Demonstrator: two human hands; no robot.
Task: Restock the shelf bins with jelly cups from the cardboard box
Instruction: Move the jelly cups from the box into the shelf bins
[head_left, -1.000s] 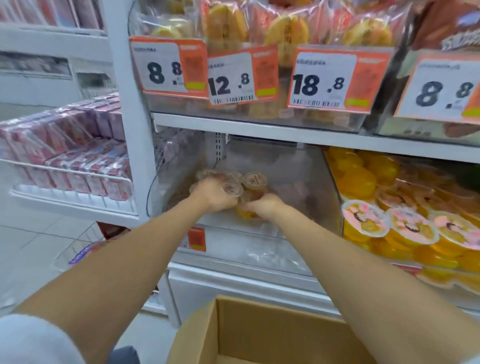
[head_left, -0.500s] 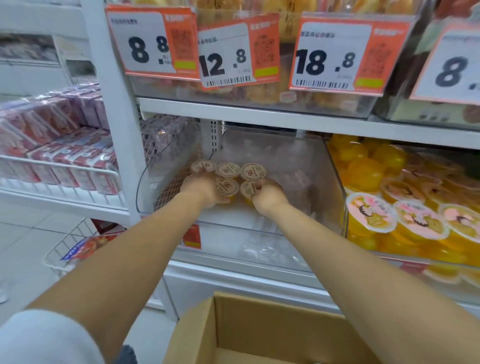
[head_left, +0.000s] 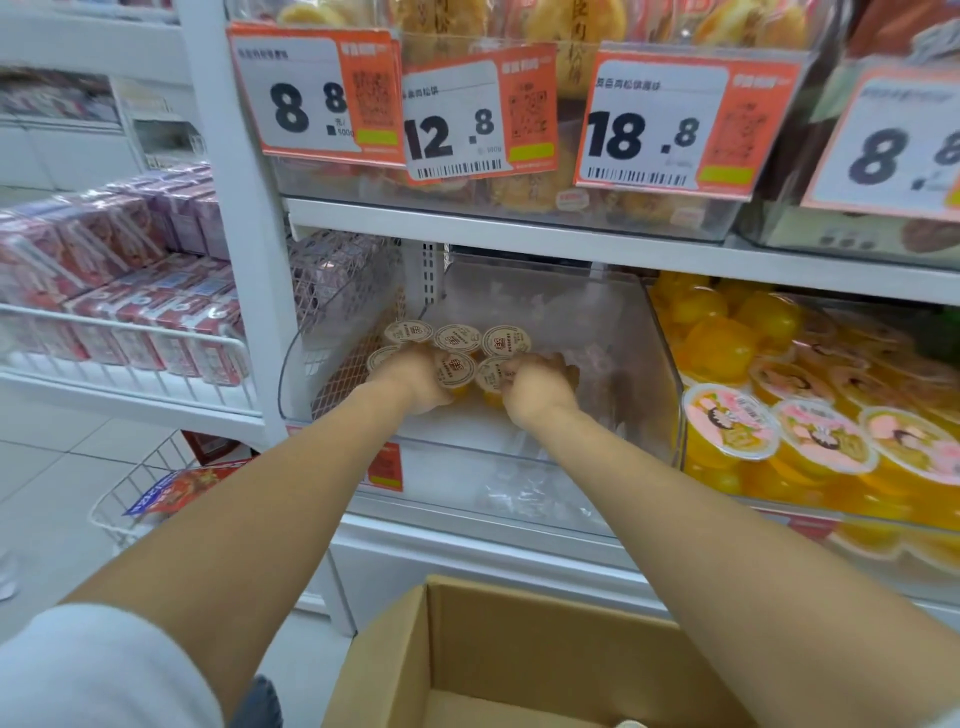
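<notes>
Several small orange jelly cups (head_left: 457, 340) with cream foil lids stand in two rows inside a clear plastic shelf bin (head_left: 618, 364). Both my hands are inside that bin. My left hand (head_left: 415, 379) grips the front-left cups, fingers curled round them. My right hand (head_left: 535, 387) grips the front-right cup, its fingers hiding the cup's side. The open cardboard box (head_left: 519, 660) sits below me at the bottom of the view; its contents are mostly out of sight.
A neighbouring clear bin (head_left: 810, 415) on the right holds large orange fruit jelly cups. Price tags (head_left: 457, 119) hang from the shelf above. Pink packs fill a wire rack (head_left: 130, 332) on the left. A low wire basket (head_left: 145, 499) stands on the floor.
The view has shifted and drawn closer. My hands have set the cluster of cups lower and further back in the bin and still hold the front cups.
</notes>
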